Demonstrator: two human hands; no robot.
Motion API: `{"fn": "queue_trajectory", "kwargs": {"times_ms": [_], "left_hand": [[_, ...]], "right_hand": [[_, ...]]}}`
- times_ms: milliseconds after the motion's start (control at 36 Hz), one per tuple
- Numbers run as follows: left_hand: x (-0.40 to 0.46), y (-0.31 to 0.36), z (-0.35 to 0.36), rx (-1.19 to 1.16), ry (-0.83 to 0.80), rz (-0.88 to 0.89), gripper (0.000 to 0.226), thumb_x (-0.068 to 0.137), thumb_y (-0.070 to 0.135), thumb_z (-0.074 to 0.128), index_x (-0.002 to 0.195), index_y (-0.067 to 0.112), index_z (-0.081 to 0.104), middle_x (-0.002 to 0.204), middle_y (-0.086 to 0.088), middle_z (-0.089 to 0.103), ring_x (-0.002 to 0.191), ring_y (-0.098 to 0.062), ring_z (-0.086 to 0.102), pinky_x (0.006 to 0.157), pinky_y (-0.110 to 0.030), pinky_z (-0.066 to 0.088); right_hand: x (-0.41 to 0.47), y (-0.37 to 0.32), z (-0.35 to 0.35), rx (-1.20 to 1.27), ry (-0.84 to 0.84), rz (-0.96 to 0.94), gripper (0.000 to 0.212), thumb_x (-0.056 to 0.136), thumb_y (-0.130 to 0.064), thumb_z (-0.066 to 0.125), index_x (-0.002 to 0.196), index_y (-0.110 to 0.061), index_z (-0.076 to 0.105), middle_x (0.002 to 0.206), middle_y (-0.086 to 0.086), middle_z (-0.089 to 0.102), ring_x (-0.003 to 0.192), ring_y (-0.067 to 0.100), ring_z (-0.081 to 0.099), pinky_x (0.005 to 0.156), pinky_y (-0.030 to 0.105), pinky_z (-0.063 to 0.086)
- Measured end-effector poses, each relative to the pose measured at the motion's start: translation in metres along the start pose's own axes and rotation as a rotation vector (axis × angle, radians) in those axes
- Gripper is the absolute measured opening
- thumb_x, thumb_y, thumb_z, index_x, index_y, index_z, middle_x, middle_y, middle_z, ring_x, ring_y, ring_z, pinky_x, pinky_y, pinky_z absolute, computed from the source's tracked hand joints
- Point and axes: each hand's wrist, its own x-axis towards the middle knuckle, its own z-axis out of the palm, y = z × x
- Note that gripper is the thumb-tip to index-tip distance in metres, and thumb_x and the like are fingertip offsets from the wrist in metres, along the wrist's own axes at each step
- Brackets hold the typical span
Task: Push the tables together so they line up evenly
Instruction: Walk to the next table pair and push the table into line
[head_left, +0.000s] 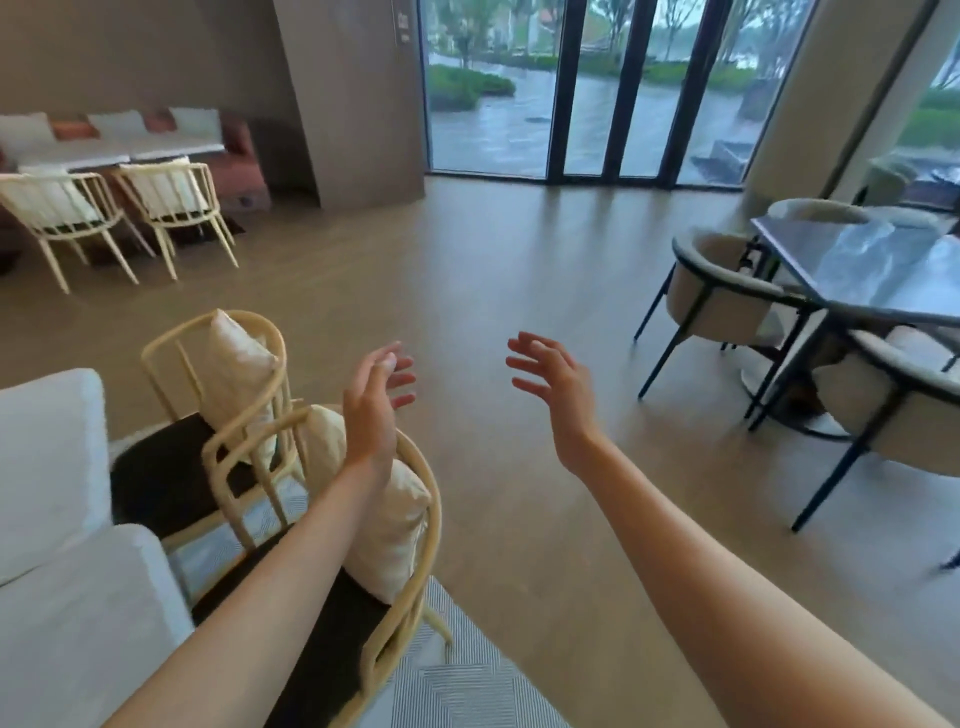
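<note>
Wood-toned flooring (467, 270) fills most of what I see, with both my hands raised in the air above it and holding nothing. My left hand (375, 400) is spread wide, palm turned inward, fingers straight and apart, and it hovers just over the curved back of the nearer cane chair (415, 519), which carries a cream cushion (384, 525) and a dark seat. My right hand (556, 389) is likewise wide open, fingers fanned toward the left one, well clear of any furniture. A second cane chair (228, 395) with its own cushion stands just behind the first, beside a white sofa (52, 493) at my lower left, and a grey patterned rug (457, 675) lies under them. At my right sits a glossy dark table (841, 270) ringed by upholstered chairs on dark legs (727, 291), well apart from my hands. Far off at the upper left, two white tables (119, 155) stand end to end in front of a cushioned bench, with two pale slatted chairs (171, 208) pulled up to them. Tall dark-framed glass doors (571, 93) show wet paving and greenery outside.
</note>
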Motion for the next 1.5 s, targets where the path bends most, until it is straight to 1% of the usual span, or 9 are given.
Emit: {"fn": "queue_trajectory", "kwargs": {"times_ms": [250, 444, 639, 778, 889, 1083, 1167, 1278, 1500], "left_hand": [[0.149, 0.001, 0.069, 0.031, 0.146, 0.037, 0.035, 0.088, 0.034, 0.045, 0.110, 0.022, 0.069, 0.105, -0.007, 0.070, 0.094, -0.019, 0.066, 0.083, -0.042, 0.054], [0.315, -0.042, 0.099, 0.077, 0.181, 0.143, 0.036, 0.091, 0.035, 0.043, 0.116, 0.029, 0.067, 0.119, -0.005, 0.069, 0.107, -0.018, 0.064, 0.091, -0.044, 0.052], [0.489, -0.073, 0.115, 0.012, 0.296, 0.174, 0.033, 0.090, 0.037, 0.045, 0.114, 0.028, 0.067, 0.118, -0.003, 0.069, 0.108, -0.020, 0.065, 0.093, -0.046, 0.054], [0.581, -0.055, 0.095, 0.045, 0.396, 0.210, 0.030, 0.090, 0.031, 0.048, 0.109, 0.019, 0.068, 0.110, -0.009, 0.069, 0.097, -0.019, 0.067, 0.090, -0.051, 0.054], [0.647, -0.038, 0.063, 0.165, 0.444, 0.262, 0.031, 0.090, 0.033, 0.048, 0.111, 0.021, 0.068, 0.109, 0.000, 0.070, 0.099, -0.013, 0.067, 0.093, -0.050, 0.054], [0.742, -0.028, 0.021, 0.407, 0.506, 0.376, 0.040, 0.086, 0.049, 0.050, 0.115, 0.028, 0.067, 0.117, 0.008, 0.069, 0.114, -0.012, 0.063, 0.096, -0.031, 0.049], [0.785, -0.020, 0.005, 0.470, 0.583, 0.404, 0.041, 0.088, 0.043, 0.053, 0.117, 0.018, 0.067, 0.116, 0.001, 0.069, 0.111, -0.013, 0.064, 0.094, -0.027, 0.051], [0.836, -0.006, -0.019, 0.492, 0.755, 0.416, 0.036, 0.090, 0.027, 0.049, 0.117, 0.010, 0.066, 0.112, -0.005, 0.070, 0.105, -0.019, 0.066, 0.093, -0.037, 0.052], [0.949, 0.028, -0.088, 0.625, 0.871, 0.436, 0.034, 0.092, 0.035, 0.050, 0.114, 0.016, 0.069, 0.111, 0.001, 0.073, 0.105, -0.016, 0.069, 0.090, -0.029, 0.056]], "right_hand": [[0.204, -0.023, 0.013, 0.015, -0.189, 0.011, 0.025, 0.101, -0.013, 0.045, 0.116, -0.010, 0.066, 0.118, 0.013, 0.071, 0.112, 0.030, 0.067, 0.098, 0.047, 0.052], [0.381, 0.011, 0.076, 0.008, -0.361, -0.021, 0.030, 0.102, -0.014, 0.046, 0.122, -0.004, 0.065, 0.119, 0.015, 0.071, 0.111, 0.031, 0.067, 0.098, 0.045, 0.053], [0.559, 0.039, 0.159, -0.024, -0.467, -0.037, 0.025, 0.102, -0.016, 0.046, 0.115, -0.015, 0.067, 0.115, 0.010, 0.072, 0.109, 0.026, 0.068, 0.101, 0.049, 0.052], [0.660, 0.028, 0.224, -0.031, -0.589, -0.071, 0.023, 0.102, -0.020, 0.048, 0.114, -0.018, 0.068, 0.113, 0.007, 0.072, 0.109, 0.023, 0.068, 0.102, 0.050, 0.051], [0.733, 0.022, 0.283, 0.028, -0.696, -0.156, 0.027, 0.101, -0.024, 0.050, 0.119, -0.015, 0.068, 0.114, 0.005, 0.073, 0.110, 0.021, 0.068, 0.101, 0.049, 0.052], [0.833, 0.052, 0.397, 0.137, -0.886, -0.211, 0.035, 0.093, -0.033, 0.049, 0.117, -0.018, 0.071, 0.112, 0.004, 0.075, 0.110, 0.020, 0.068, 0.098, 0.044, 0.053], [0.869, 0.070, 0.452, 0.136, -0.962, -0.226, 0.037, 0.092, -0.033, 0.047, 0.114, -0.018, 0.072, 0.110, 0.002, 0.075, 0.108, 0.017, 0.068, 0.099, 0.046, 0.052], [0.919, 0.075, 0.525, 0.128, -1.062, -0.199, 0.038, 0.091, -0.033, 0.046, 0.108, -0.017, 0.075, 0.107, 0.000, 0.076, 0.106, 0.015, 0.069, 0.101, 0.048, 0.051], [1.015, 0.076, 0.657, 0.157, -1.188, -0.167, 0.036, 0.091, -0.030, 0.047, 0.106, -0.015, 0.076, 0.106, 0.000, 0.077, 0.104, 0.013, 0.070, 0.099, 0.042, 0.053]]}}
